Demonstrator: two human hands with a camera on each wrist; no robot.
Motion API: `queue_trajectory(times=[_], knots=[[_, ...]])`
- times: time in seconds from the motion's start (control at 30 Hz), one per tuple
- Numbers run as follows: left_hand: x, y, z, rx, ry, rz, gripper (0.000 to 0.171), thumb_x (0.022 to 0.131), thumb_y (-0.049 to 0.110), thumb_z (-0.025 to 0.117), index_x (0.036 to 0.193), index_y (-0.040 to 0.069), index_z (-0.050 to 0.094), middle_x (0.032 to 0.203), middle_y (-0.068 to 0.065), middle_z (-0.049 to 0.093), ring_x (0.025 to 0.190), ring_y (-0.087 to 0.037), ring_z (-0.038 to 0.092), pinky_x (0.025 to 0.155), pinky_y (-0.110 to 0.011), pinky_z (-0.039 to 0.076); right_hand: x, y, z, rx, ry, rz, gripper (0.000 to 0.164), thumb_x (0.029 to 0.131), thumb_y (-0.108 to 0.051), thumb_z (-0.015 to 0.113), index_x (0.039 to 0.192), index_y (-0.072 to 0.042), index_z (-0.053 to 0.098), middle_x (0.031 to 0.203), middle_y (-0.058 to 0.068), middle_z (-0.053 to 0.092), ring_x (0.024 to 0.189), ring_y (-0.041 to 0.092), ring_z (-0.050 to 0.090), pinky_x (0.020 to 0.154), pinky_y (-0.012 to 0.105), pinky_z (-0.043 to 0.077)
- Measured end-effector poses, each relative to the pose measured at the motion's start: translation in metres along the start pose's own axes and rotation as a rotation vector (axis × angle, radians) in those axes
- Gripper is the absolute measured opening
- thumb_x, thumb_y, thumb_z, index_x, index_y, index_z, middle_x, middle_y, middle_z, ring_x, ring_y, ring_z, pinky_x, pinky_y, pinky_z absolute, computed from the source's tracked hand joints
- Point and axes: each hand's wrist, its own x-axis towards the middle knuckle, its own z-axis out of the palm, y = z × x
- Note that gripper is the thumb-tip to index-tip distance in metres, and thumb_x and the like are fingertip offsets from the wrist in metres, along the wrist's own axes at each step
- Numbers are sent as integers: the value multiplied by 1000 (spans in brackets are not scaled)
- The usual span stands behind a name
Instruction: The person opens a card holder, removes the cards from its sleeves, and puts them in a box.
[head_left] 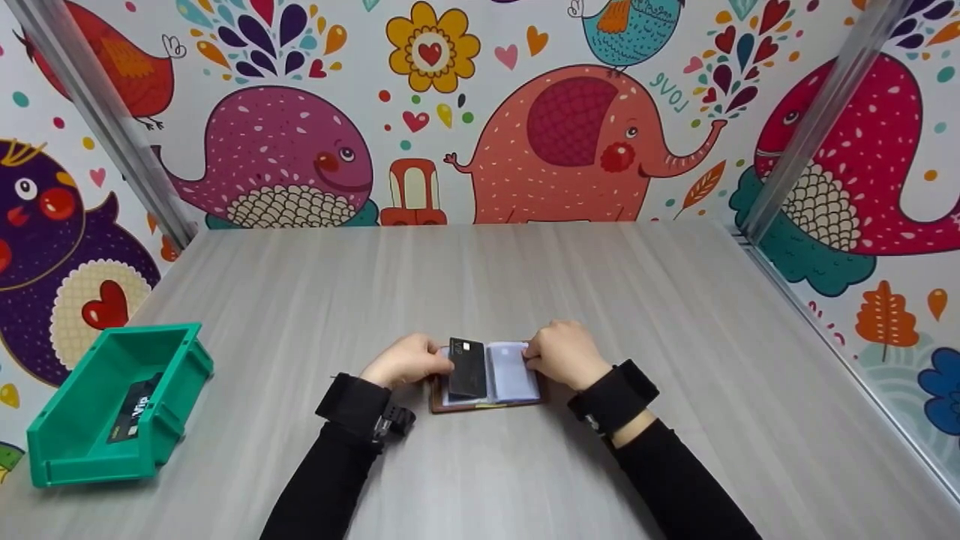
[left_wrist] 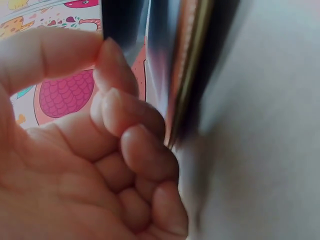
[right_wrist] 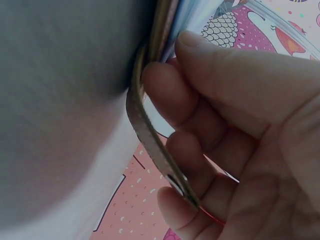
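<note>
A brown card holder (head_left: 442,409) lies spread on the table in front of me, its clear plastic sleeves (head_left: 514,373) fanned out. A black VIP card (head_left: 468,369) stands tilted over the left sleeves, its top edge poking slightly above them. My left hand (head_left: 407,358) pinches the card's left edge between thumb and index finger, with the other fingers curled beside the cover. On the other side, my right hand (head_left: 568,354) pinches the right sleeves near their upper corner. In the right wrist view, the holder's closing strap (right_wrist: 152,135) hangs down against the curled fingers.
A green plastic bin (head_left: 169,420) stands at the left of the table, with another black VIP card (head_left: 135,409) lying in it. Printed wall panels (head_left: 420,120) enclose the table at the back and both sides, with metal posts at the corners.
</note>
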Motion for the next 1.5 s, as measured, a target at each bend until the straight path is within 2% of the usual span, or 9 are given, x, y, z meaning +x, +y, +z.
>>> queue_trajectory(times=[0.2,0.4,0.63,1.03,1.17,1.27,1.37,1.5], knots=[[0,0,-2,-23,1,0,18,76,11,69,64,8,57,64,2,52,55,-10,43,50,-23,36,-1,0,0,-6,-2,7,12,69,-11,87,80,-14,81,79,3,74,70,28,63,64,44,49],[-5,0,-12,-73,30,30,23,76,8,65,59,14,50,59,5,45,53,-9,39,49,-23,33,-1,0,0,-5,-7,7,12,69,-12,86,80,-14,81,78,3,74,70,28,63,63,44,49],[-18,-2,-33,-33,83,68,30,79,9,63,57,17,44,55,8,36,49,-7,33,48,-23,27,0,0,0,1,-3,6,11,69,-12,86,78,-15,81,76,2,73,68,28,62,62,44,48],[-47,-11,-76,75,150,91,38,88,14,63,59,18,39,57,6,35,53,-11,35,52,-27,29,0,0,1,0,-1,18,11,68,-12,86,77,-17,81,77,0,73,69,27,63,64,45,48],[-56,-14,-88,109,179,79,35,90,15,63,62,16,42,59,5,36,55,-12,37,54,-28,31,0,0,1,-6,-6,27,10,69,-12,86,75,-18,81,76,-1,73,70,26,64,64,45,47],[-63,-17,-95,88,191,55,30,91,14,62,66,13,46,61,4,38,58,-13,38,55,-29,32,0,0,2,-7,-8,28,10,69,-12,86,74,-18,80,75,-1,73,69,25,63,64,45,47],[-70,-18,-102,62,205,21,21,92,13,62,73,8,54,67,1,42,62,-15,40,57,-30,33,0,0,2,-6,-9,27,10,69,-12,86,74,-18,80,75,-1,73,69,25,63,64,45,47],[-78,-21,-113,61,227,7,17,93,14,62,86,-1,61,78,-3,50,70,-18,43,61,-32,35,0,0,2,-7,-9,24,9,69,-12,86,74,-18,80,75,-2,72,68,25,63,64,44,47]])
